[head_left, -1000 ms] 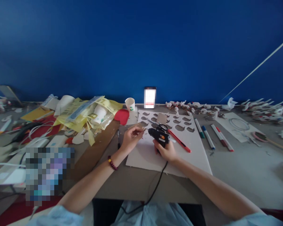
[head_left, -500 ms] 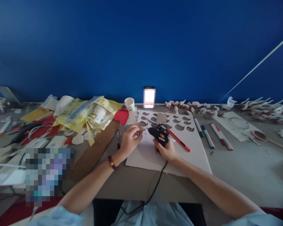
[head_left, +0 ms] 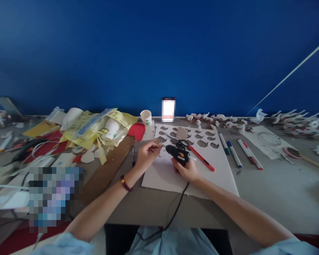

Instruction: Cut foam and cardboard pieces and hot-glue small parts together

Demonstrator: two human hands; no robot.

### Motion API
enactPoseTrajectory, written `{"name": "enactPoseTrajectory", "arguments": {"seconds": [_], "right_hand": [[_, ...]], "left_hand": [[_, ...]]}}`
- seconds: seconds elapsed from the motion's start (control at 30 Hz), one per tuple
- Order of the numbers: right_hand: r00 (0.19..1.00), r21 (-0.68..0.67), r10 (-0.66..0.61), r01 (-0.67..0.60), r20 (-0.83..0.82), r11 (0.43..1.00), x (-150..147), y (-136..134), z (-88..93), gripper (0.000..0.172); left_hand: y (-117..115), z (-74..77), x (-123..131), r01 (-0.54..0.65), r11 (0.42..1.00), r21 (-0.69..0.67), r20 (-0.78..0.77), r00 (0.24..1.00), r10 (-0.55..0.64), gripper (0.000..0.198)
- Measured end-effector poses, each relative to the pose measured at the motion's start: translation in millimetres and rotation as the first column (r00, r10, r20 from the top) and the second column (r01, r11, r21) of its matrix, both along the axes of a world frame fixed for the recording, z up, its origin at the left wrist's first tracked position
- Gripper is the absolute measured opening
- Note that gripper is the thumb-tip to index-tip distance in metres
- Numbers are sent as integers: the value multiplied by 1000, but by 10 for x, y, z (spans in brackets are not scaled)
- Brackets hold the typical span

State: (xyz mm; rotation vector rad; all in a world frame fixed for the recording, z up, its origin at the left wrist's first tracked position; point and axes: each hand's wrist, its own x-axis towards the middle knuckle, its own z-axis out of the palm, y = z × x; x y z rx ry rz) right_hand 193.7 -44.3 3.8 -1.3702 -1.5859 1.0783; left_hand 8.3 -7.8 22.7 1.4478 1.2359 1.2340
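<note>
My right hand (head_left: 186, 170) is wrapped round the handle of a black glue gun (head_left: 178, 153), its nozzle pointing left. Close to the nozzle tip, my left hand (head_left: 148, 154) pinches a small thin piece, too small to name. Beneath both hands lies a white foam sheet (head_left: 164, 179) with several bird-shaped cutouts along its far half. A red utility knife (head_left: 202, 158) rests on the sheet, right of the glue gun. Behind the gun are the black handles of scissors (head_left: 183, 143).
Several markers (head_left: 234, 154) lie right of the sheet, and small white birds (head_left: 230, 124) line the back. A paper cup (head_left: 146, 117) and a lit phone (head_left: 168, 110) stand behind. Plastic packaging (head_left: 95, 128) piles up on the left. The gun's black cord (head_left: 177, 209) hangs towards me.
My left hand has turned slightly, its fingers now stretched closer to the nozzle. The glue gun has shifted a little left and tipped slightly.
</note>
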Motion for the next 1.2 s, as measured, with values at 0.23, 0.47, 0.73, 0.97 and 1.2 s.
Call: {"name": "enactPoseTrajectory", "arguments": {"seconds": [0.23, 0.47, 0.73, 0.97, 1.2], "right_hand": [[1000, 12, 23, -23, -11, 1000, -2, -4, 17, 34], [1000, 62, 23, -23, 7, 998, 1, -4, 0, 33], [999, 104, 15, -20, 51, 994, 9, -2, -3, 35], [998, 91, 6, -11, 58, 996, 9, -4, -8, 35], [999, 80, 6, -10, 48, 997, 2, -5, 3, 34]], "left_hand": [[6, 2, 13, 4, 997, -79, 72, 997, 2, 16], [11, -12, 14, 14, 993, -121, 125, 992, 2, 18], [20, -24, 17, 30, 990, -135, 199, 980, -3, 18], [6, -3, 15, 17, 992, -121, 188, 982, 6, 19], [29, -48, 7, 20, 996, -89, 143, 990, -7, 17]]}}
